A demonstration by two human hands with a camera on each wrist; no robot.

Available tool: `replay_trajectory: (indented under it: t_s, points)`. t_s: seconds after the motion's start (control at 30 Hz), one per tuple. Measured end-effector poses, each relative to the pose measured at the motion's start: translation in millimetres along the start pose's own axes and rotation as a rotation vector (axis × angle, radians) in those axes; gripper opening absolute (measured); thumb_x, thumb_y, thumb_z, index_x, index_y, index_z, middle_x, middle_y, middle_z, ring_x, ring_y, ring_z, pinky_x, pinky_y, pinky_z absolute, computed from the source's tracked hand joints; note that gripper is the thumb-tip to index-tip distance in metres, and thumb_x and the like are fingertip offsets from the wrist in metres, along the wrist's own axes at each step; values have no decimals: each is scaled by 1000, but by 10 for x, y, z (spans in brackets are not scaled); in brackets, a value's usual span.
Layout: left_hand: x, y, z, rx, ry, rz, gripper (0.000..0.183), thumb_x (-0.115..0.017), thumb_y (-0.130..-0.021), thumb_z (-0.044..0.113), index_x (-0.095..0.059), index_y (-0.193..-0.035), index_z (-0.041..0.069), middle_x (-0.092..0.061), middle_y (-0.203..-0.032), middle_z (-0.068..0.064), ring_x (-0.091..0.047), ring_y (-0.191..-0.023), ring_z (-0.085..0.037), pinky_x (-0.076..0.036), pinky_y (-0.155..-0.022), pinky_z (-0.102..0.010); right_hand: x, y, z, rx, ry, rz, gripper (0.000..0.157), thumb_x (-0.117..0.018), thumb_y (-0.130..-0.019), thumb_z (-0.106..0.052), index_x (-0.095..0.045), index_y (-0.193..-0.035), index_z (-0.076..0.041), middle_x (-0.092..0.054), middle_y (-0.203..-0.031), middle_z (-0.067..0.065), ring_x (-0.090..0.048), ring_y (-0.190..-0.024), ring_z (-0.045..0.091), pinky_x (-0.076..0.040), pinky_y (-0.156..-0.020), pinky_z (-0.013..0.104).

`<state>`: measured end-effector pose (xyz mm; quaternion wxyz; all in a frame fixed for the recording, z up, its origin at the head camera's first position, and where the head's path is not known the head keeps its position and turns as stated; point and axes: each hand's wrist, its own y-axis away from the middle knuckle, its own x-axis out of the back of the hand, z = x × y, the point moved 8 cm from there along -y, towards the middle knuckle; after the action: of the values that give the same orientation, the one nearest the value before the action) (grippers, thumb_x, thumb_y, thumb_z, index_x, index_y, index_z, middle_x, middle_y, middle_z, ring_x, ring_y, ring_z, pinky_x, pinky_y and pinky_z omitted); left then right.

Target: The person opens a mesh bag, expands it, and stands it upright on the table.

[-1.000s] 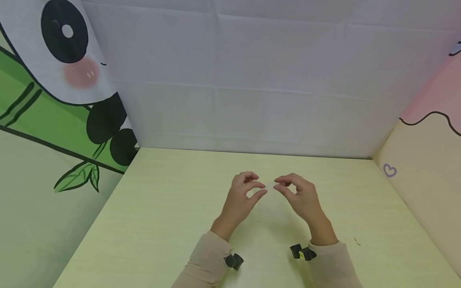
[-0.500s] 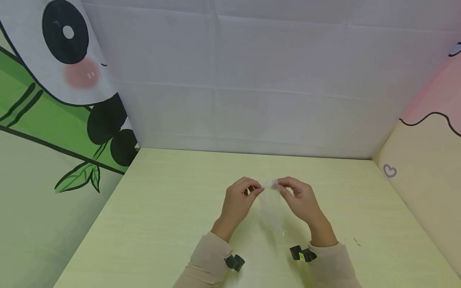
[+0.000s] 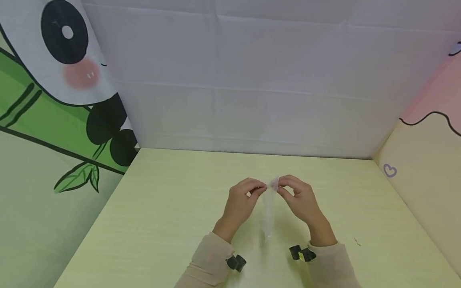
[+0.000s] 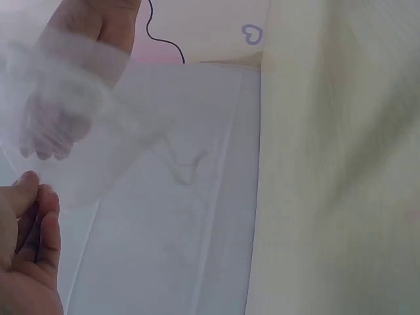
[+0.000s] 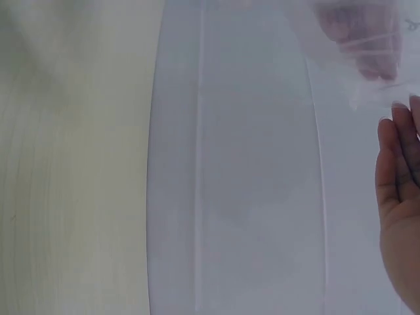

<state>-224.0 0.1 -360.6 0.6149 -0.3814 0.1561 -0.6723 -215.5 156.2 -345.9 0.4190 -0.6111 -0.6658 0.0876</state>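
Note:
A thin, clear plastic bag [image 3: 268, 214] hangs limply between the two hands above the table in the head view. The left hand [image 3: 242, 204] pinches its top edge between thumb and fingertips. Opposite, the right hand [image 3: 301, 202] pinches the bag's upper corner, its fingertips close to the left ones. In the left wrist view the see-through bag [image 4: 108, 164] spreads across the upper left, with the right hand showing through it. Through the film at the top right of the right wrist view, the left hand [image 5: 371, 39] is visible.
The pale yellow table [image 3: 173, 208] meets a white back wall [image 3: 252, 112]. A tiny dark scrap [image 3: 357, 241] lies on the tabletop to the right. Painted panels stand on both sides. Each sleeve carries a black wrist mount [image 3: 236, 263].
The bag has come into clear view, dropping down between the hands and narrowing into a hanging strip. The left fingers have closed into a tighter pinch; the right hand has barely moved.

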Motion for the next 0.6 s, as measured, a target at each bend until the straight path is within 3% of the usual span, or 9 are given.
replay_trajectory:
  t_s: [0.2, 0.37, 0.5, 0.6]
  points:
    - [33, 8, -116, 98, 174, 33, 7, -65, -92, 1, -71, -93, -1, -68, -87, -7, -65, -76, -20, -54, -70, -29, 39, 6, -19, 41, -29, 12, 20, -64, -83, 19, -67, -93, 2, -66, -92, 10, -58, -85, 11, -46, -75, 17]
    - [-7, 13, -123, 129, 232, -38, 6, -60, -94, -3, -66, -96, -3, -64, -91, -11, -60, -82, -23, -51, -76, -29, 50, 2, -54, 86, -64, 5, 24, -60, -83, 22, -66, -93, 2, -65, -93, 10, -56, -82, 12, -45, -72, 18]
    - [8, -6, 34, 98, 242, -86, 7, -64, -90, -6, -64, -97, -5, -62, -93, -14, -57, -83, -22, -49, -76, -29, 54, 1, -69, 119, -83, 4, 26, -57, -82, 26, -65, -94, 4, -65, -94, 11, -55, -82, 12, -45, -72, 18]
    - [71, -33, 194, 74, 242, -81, 6, -67, -88, -8, -65, -93, -5, -62, -91, -14, -58, -83, -20, -49, -73, -28, 43, 14, -69, 133, -143, -16, 27, -54, -83, 27, -64, -97, 6, -64, -97, 13, -56, -89, 11, -46, -77, 19]
